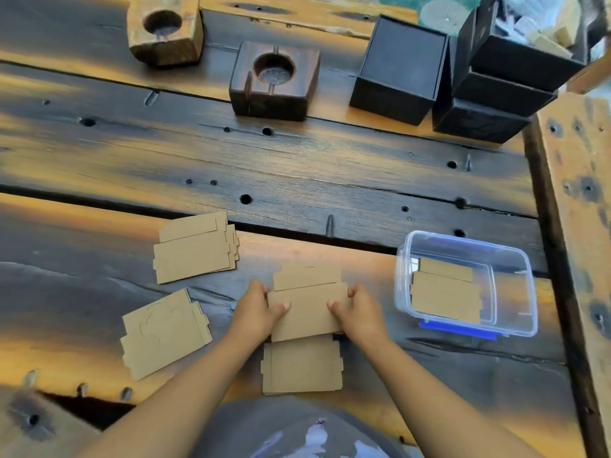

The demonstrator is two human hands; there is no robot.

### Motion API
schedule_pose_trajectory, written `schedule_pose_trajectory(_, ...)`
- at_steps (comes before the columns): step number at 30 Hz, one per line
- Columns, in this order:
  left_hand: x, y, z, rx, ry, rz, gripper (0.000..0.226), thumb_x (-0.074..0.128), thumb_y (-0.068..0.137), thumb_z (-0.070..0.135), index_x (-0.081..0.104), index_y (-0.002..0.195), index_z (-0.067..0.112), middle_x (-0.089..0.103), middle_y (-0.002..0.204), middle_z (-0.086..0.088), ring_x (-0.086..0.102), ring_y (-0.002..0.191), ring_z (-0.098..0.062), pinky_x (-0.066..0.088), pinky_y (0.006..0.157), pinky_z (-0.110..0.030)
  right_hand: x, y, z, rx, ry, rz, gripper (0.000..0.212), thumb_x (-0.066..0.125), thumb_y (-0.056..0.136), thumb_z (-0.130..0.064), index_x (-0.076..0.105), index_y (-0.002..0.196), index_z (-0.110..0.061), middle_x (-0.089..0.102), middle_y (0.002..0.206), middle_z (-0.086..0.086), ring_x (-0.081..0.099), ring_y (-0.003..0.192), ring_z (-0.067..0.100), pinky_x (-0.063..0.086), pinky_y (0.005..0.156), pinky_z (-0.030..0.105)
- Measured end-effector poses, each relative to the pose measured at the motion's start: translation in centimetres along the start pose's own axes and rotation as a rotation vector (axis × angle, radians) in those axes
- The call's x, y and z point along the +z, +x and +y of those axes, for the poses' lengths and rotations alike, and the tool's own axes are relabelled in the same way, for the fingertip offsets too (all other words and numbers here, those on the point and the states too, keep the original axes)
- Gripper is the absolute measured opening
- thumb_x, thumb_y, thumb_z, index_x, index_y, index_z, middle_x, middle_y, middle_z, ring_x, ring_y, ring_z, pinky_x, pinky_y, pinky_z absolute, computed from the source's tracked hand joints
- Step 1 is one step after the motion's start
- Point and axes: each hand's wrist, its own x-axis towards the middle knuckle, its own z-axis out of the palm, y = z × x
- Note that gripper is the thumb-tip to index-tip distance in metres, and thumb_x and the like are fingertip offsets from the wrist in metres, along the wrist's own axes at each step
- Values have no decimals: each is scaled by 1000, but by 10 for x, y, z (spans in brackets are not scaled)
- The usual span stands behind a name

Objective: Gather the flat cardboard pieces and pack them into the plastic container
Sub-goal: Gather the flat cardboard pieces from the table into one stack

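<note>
Both hands grip one small stack of flat brown cardboard pieces [309,305] at the table's near middle: my left hand [258,309] holds its left edge, my right hand [358,312] its right edge, thumbs on top. Another cardboard stack [302,366] lies just below it, partly under the held one. Two more stacks lie to the left, one far [195,247] and one near [165,333]. The clear plastic container [515,259] with a blue clip stands to the right, with cardboard pieces [444,294] lying flat in its left part.
Two wooden blocks with round holes [165,28] [274,81] and several black boxes [400,67] stand at the back of the plank table. A raised wooden beam [578,193] runs along the right edge.
</note>
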Motion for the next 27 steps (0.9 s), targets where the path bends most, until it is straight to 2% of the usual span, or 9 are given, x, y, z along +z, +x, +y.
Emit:
schedule_pose_trajectory(3, 2, -19, -19, 19, 18, -17, 38, 77, 78, 34, 42, 78, 18, 52, 70, 0, 51, 66, -19, 38, 61, -33, 5, -23, 16, -3, -25, -19, 32, 66, 82, -39, 50, 96, -15, 64, 95, 0, 61, 89, 23, 49, 73, 38)
schedule_pose_trajectory(5, 4, -30, -30, 34, 36, 8, 42, 76, 78, 38, 39, 71, 20, 47, 65, 5, 44, 59, -13, 32, 56, -32, 10, -36, 24, -8, 2, -16, 28, 66, 83, -37, 50, 93, -16, 65, 95, 2, 62, 90, 24, 48, 73, 37)
schedule_pose_trajectory(10, 10, -49, -50, 6, 100, 52, 44, 73, 79, 44, 39, 69, 19, 49, 65, 5, 47, 63, -17, 31, 57, -33, 21, -58, 39, -20, 24, -7, 26, 69, 81, -31, 49, 90, -16, 68, 102, 8, 62, 96, 27, 38, 67, 30)
schedule_pose_trajectory(14, 18, -55, -64, -19, 100, 53, 40, 74, 79, 43, 42, 71, 20, 53, 66, 5, 50, 63, -15, 32, 54, -30, 29, -64, 48, -9, -25, 9, 28, 69, 81, -31, 49, 89, -15, 60, 105, 9, 57, 99, 28, 41, 74, 33)
schedule_pose_trajectory(18, 24, -59, -73, -36, 136, 50, 38, 73, 80, 38, 41, 72, 20, 53, 67, 5, 47, 62, -15, 32, 53, -28, 36, -65, 52, 23, -81, -2, 35, 68, 82, -33, 54, 105, -10, 56, 113, 10, 55, 103, 27, 43, 81, 34)
schedule_pose_trajectory(21, 27, -60, -76, -35, 152, 76, 39, 73, 80, 39, 41, 74, 18, 53, 68, 4, 48, 64, -16, 31, 51, -26, 36, -62, 53, 17, -117, -18, 38, 68, 82, -35, 52, 105, -10, 57, 113, 11, 55, 105, 28, 44, 82, 34)
schedule_pose_trajectory(27, 26, -62, -76, -18, 177, 65, 34, 71, 81, 38, 45, 84, 15, 53, 74, 4, 51, 72, -19, 31, 54, -27, 30, -63, 59, 25, -86, -68, 35, 68, 80, -40, 51, 100, -17, 61, 107, 5, 57, 98, 22, 42, 74, 31)
